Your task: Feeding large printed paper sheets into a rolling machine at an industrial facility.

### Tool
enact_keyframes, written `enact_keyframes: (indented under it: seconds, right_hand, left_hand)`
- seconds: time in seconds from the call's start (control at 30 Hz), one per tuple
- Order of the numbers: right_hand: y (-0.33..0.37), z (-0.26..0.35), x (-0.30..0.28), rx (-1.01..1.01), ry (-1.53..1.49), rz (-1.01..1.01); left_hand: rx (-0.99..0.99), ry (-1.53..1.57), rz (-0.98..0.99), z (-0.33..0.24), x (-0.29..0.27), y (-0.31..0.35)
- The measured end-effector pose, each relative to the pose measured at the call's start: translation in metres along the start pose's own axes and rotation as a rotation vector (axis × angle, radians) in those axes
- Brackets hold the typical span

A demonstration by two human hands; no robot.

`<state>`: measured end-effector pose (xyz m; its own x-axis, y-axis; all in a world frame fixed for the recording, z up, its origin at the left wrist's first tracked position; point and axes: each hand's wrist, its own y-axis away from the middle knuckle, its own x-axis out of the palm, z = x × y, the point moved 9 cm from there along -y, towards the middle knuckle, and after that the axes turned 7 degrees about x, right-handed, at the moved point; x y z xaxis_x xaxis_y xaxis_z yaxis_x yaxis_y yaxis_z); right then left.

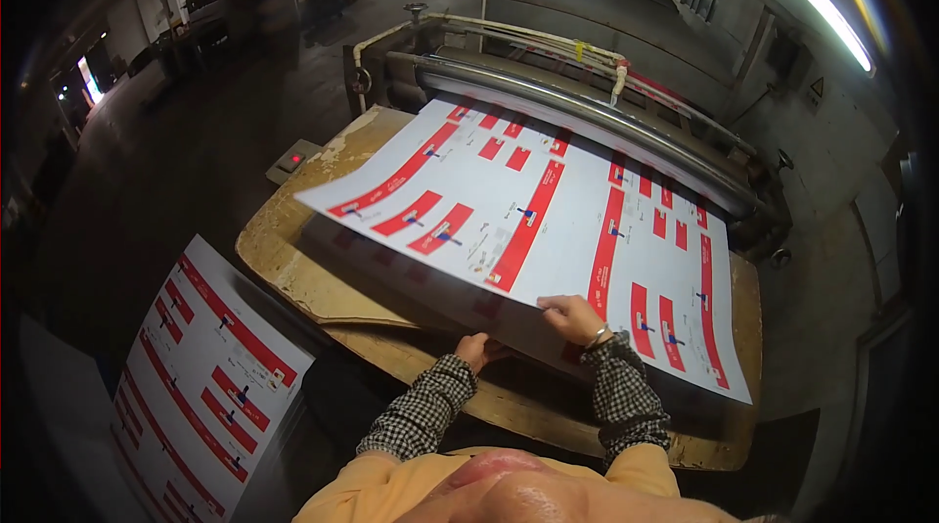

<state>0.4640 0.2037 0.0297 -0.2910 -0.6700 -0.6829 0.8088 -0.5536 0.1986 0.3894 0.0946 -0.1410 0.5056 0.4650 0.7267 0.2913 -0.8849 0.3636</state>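
A large white printed sheet (pixel 538 220) with red bands and small blue marks slopes from the rollers down toward me, its near edge lifted off the wooden table (pixel 284 259). My right hand (pixel 572 318) is closed on that near edge, thumb on top, with a bracelet at the wrist. Lower and to the left, my left hand (pixel 476 353) has its fingers curled at the shaded gap under the sheet, by the table's front. Its fingertips are partly hidden, so what they grip cannot be made out. Faint red patches show in the shade beneath the sheet.
A roller machine (pixel 587 112) with pale pipes stands across the table's far side. Similar printed sheets (pixel 196 366) lie lower left, beside the table. A small switch box (pixel 293 162) with a red light sits at the table's left corner.
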Motion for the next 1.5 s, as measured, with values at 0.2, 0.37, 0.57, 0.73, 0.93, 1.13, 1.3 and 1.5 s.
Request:
enact_keyframes:
  seconds: [0.2,0.37,0.57,0.73,0.93,1.13,1.3,1.5]
  right_hand:
    - [0.017,-0.010,0.019,-0.147,-0.020,-0.063]
    - [0.022,-0.040,0.056,-0.118,0.076,-0.001]
    - [-0.027,-0.088,0.050,0.288,-0.104,0.146]
    - [-0.055,-0.109,0.036,0.177,0.204,-0.263]
    - [0.004,-0.049,0.077,0.028,0.570,-0.011]
    - [-0.006,-0.048,0.029,0.179,0.000,0.175]
    - [0.009,-0.004,-0.009,0.017,-0.101,-0.021]
    - [0.019,-0.048,0.043,0.116,-0.245,0.075]
  left_hand:
    - [-0.024,-0.034,-0.203,-0.012,0.018,0.015]
    - [0.012,-0.033,-0.136,-0.011,0.017,0.014]
    - [-0.009,-0.015,0.025,0.000,0.008,-0.001]
    - [-0.054,-0.029,-0.052,0.012,-0.001,-0.011]
    - [0.011,-0.037,0.063,0.000,0.009,0.001]
    - [-0.054,0.004,0.129,-0.003,0.021,0.006]
    - [-0.043,-0.019,-0.182,-0.011,0.015,0.019]
    - [-0.033,-0.034,-0.188,-0.018,0.031,0.023]
